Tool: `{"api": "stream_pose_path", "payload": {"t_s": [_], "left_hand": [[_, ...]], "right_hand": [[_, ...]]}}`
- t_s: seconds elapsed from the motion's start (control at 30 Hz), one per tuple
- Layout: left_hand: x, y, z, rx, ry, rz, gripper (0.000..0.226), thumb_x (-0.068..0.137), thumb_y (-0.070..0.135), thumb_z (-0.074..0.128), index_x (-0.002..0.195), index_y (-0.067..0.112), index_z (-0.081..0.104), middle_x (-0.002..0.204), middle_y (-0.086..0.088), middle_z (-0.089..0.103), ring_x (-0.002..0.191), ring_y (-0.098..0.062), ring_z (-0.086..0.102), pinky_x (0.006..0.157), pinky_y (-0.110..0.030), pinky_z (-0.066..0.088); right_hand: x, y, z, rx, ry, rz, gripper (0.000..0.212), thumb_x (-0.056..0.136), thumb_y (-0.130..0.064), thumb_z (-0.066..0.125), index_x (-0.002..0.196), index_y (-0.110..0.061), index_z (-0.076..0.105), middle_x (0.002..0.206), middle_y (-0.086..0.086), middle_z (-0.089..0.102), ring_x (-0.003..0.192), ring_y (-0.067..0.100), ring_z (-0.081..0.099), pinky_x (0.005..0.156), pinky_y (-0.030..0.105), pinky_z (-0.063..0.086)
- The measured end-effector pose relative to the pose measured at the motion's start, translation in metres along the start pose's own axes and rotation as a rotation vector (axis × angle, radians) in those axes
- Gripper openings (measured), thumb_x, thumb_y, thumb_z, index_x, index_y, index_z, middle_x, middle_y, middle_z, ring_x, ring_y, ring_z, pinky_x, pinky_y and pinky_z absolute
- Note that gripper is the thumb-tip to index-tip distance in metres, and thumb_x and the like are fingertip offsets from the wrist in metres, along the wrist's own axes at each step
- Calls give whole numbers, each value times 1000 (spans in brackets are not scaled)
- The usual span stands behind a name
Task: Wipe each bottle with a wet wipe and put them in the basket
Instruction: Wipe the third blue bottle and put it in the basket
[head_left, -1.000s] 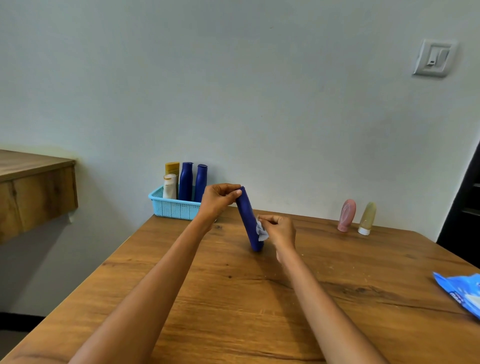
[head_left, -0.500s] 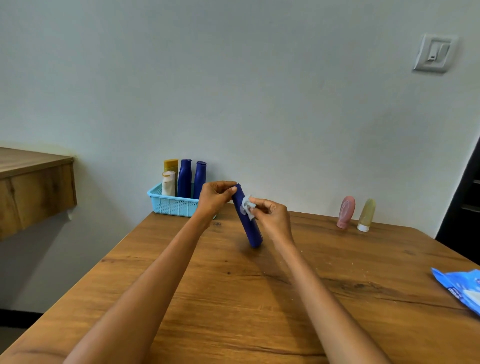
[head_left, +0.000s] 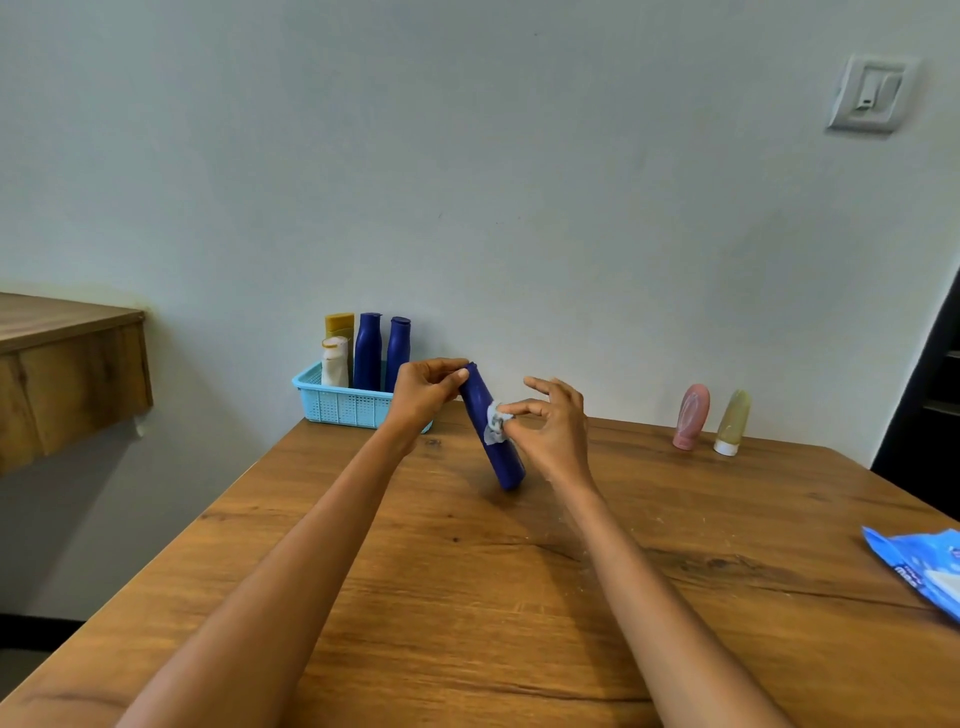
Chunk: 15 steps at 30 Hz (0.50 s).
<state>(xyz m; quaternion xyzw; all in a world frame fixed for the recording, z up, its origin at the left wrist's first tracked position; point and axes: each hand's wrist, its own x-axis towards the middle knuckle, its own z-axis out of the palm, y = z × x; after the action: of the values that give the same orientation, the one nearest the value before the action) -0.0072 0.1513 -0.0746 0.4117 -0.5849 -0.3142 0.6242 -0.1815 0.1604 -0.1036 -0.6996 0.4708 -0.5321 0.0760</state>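
Observation:
A dark blue bottle (head_left: 500, 451) leans tilted over the wooden table (head_left: 519, 597), its top end pinched by my left hand (head_left: 423, 395). My right hand (head_left: 553, 426) presses a small crumpled white wet wipe (head_left: 494, 422) against the bottle's middle with thumb and forefinger, the other fingers spread. A light blue basket (head_left: 345, 402) stands at the table's far left corner by the wall, holding two dark blue bottles (head_left: 368, 351), a white bottle (head_left: 334, 362) and a yellow one (head_left: 339, 325).
A pink bottle (head_left: 691, 415) and a pale yellow bottle with a white cap (head_left: 731, 422) stand upside down at the table's far right by the wall. A blue wet-wipe pack (head_left: 924, 569) lies at the right edge. A wooden shelf (head_left: 62, 374) juts out at left.
My right hand slid the wipe from the bottle's lower part up toward its top, then back down to its middle, with the fingers now spread. The left hand keeps its hold on the top.

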Motion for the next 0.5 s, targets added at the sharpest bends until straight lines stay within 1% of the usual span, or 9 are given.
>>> {"api": "stream_pose_path", "payload": {"t_s": [0.1, 0.17, 0.2, 0.27, 0.33, 0.37, 0.43, 0.5], "left_hand": [[0, -1, -1, -1, 3, -5, 24, 89, 7, 59, 112, 3, 63, 90, 2, 67, 83, -7, 65, 64, -12, 52], [0, -1, -2, -3, 13, -8, 24, 88, 6, 59, 112, 3, 64, 89, 3, 67, 82, -7, 65, 63, -11, 52], [0, -1, -3, -5, 15, -7, 24, 88, 6, 59, 112, 3, 64, 89, 3, 67, 82, -7, 65, 63, -11, 52], [0, -1, -2, -3, 12, -1, 24, 88, 6, 59, 112, 4, 64, 89, 4, 67, 82, -6, 65, 64, -11, 51], [0, 0, -1, 5, 2, 4, 24, 89, 7, 59, 112, 4, 64, 89, 4, 67, 83, -6, 65, 65, -11, 52], [0, 0, 0, 9, -1, 6, 24, 89, 7, 59, 112, 4, 63, 89, 4, 67, 84, -6, 65, 65, -12, 52], [0, 0, 0, 8, -1, 8, 24, 89, 7, 59, 113, 4, 63, 90, 4, 67, 85, -6, 65, 67, -12, 53], [-1, -1, -1, 5, 3, 12, 24, 89, 7, 58, 113, 4, 63, 90, 4, 67, 84, -6, 65, 66, -12, 52]], "right_hand": [[-7, 11, -5, -24, -53, 3, 19, 69, -23, 76, 71, -40, 66, 127, -18, 51, 128, 3, 26, 101, 30, 23], [-12, 19, -8, -69, -49, 39, 17, 70, -24, 75, 73, -38, 67, 124, -19, 51, 126, 3, 27, 99, 29, 23], [-13, 21, -7, -103, -43, 64, 14, 72, -25, 74, 78, -36, 69, 121, -19, 51, 122, 2, 29, 96, 28, 24], [-13, 22, -5, -101, -65, 131, 15, 76, -26, 72, 90, -31, 72, 112, -18, 56, 114, 2, 38, 88, 25, 34], [-11, 16, -3, 42, -118, 198, 19, 81, -22, 69, 98, -29, 71, 104, -16, 65, 104, 4, 54, 78, 25, 47], [-10, 12, -3, 94, -128, 197, 20, 82, -21, 68, 101, -28, 71, 102, -15, 68, 97, 3, 59, 76, 25, 51], [-7, 5, -4, 122, -110, 143, 21, 83, -22, 68, 103, -26, 71, 100, -14, 69, 88, -2, 61, 72, 20, 52], [-6, 0, -7, 120, -111, 97, 20, 80, -23, 72, 100, -27, 72, 96, -17, 66, 84, -6, 58, 68, 13, 47]]}}
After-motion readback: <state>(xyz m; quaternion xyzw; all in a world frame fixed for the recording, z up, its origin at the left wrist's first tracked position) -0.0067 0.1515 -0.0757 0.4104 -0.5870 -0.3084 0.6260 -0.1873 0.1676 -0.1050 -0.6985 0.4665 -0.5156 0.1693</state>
